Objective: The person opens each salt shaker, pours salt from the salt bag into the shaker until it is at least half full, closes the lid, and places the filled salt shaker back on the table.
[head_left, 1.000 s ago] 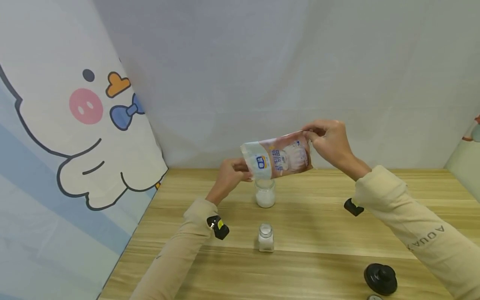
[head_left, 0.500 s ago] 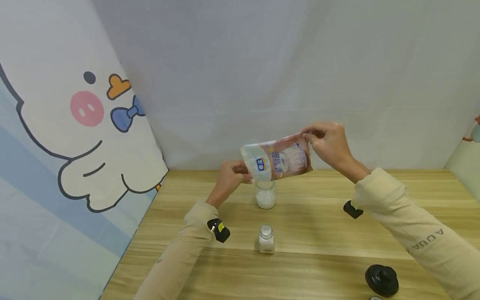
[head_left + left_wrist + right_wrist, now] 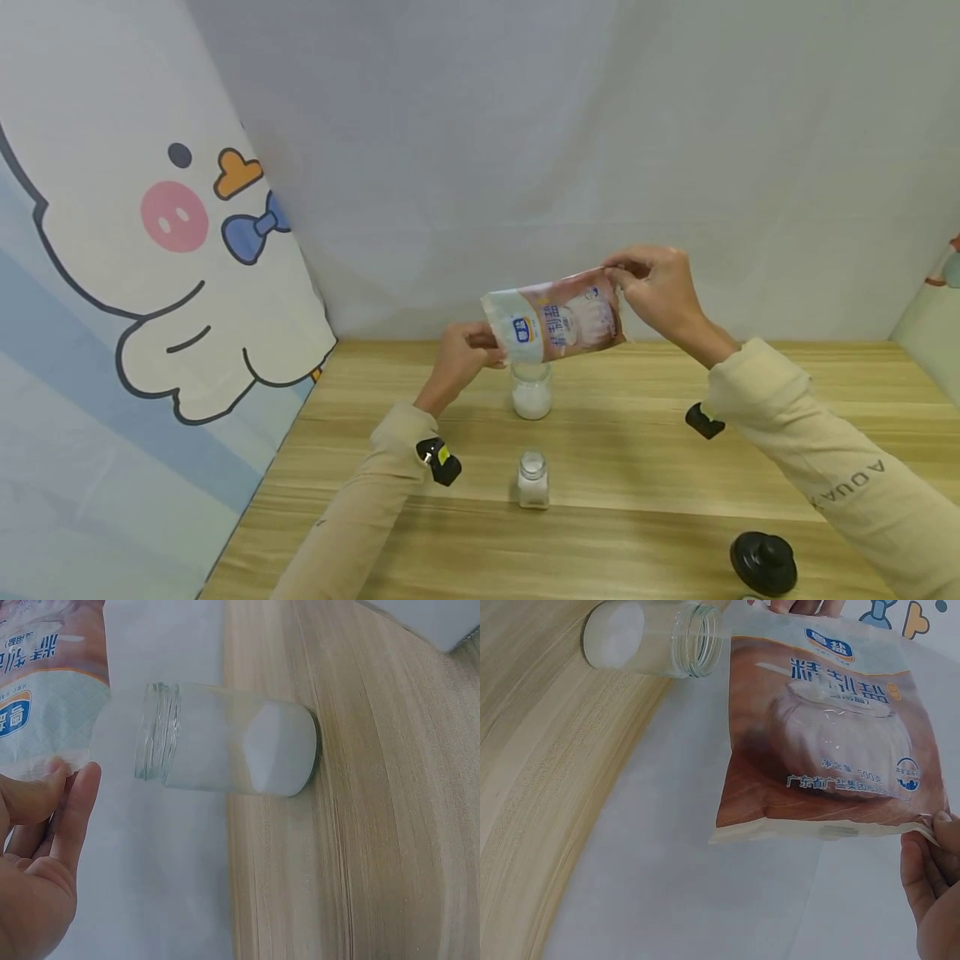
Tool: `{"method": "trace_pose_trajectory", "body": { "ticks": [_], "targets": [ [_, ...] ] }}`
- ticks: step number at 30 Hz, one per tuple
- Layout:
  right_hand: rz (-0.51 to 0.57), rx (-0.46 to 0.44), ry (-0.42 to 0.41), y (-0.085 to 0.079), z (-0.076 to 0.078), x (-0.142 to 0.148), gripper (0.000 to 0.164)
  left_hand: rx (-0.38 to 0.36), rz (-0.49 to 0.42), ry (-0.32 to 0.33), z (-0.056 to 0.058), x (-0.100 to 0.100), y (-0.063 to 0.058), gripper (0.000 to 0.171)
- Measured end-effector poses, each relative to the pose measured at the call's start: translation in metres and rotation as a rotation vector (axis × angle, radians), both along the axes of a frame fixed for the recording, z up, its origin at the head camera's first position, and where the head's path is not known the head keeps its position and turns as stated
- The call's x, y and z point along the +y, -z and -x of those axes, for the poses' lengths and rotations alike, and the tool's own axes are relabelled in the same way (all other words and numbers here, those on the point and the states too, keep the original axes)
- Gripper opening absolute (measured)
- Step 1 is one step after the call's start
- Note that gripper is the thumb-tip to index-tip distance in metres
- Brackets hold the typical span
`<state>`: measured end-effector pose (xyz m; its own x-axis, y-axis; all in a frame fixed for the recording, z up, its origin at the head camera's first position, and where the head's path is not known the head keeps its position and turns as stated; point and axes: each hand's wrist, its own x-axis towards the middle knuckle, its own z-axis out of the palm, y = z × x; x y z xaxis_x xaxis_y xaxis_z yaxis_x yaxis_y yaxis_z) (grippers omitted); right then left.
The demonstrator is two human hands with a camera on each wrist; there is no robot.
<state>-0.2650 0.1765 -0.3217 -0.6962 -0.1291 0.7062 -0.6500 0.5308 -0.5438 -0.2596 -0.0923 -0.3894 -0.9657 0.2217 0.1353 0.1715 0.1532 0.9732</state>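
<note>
A salt bag, brown and pale blue with printed lettering, hangs sideways above the table in both hands. My left hand pinches its pale end between thumb and fingers, as the left wrist view also shows. At the brown end, my right hand grips an upper corner, which stands higher than the pale end. Directly under the pale end stands a wide glass jar, its mouth overlapped by the bag in the head view. White salt covers the jar's bottom, heaped at a slant.
Nearer to me on the wooden table stands a small lidless glass jar holding white contents. A black knobbed lid lies at the front right, with the edge of another small round thing beside it. A pale cloth wall rises behind the table.
</note>
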Motion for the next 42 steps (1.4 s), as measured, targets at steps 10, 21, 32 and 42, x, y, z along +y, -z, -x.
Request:
{"method": "trace_pose_trajectory", "body": {
  "ticks": [10,21,32,42],
  "targets": [
    [0.001,0.009,0.002,-0.001,0.001,0.001,0.012,-0.003,-0.015,-0.036,0.009,0.002,0.012,0.022],
    [0.002,0.017,-0.01,-0.003,0.002,-0.001,0.013,0.008,-0.027,-0.051,0.015,0.001,0.02,0.021],
    [-0.006,0.027,-0.008,-0.004,0.003,0.0,0.014,-0.005,-0.025,-0.054,0.015,0.002,0.018,0.022],
    [-0.014,0.039,-0.006,-0.004,0.003,0.002,0.014,-0.007,-0.037,-0.044,0.016,0.006,0.019,0.022]
  ]
}}
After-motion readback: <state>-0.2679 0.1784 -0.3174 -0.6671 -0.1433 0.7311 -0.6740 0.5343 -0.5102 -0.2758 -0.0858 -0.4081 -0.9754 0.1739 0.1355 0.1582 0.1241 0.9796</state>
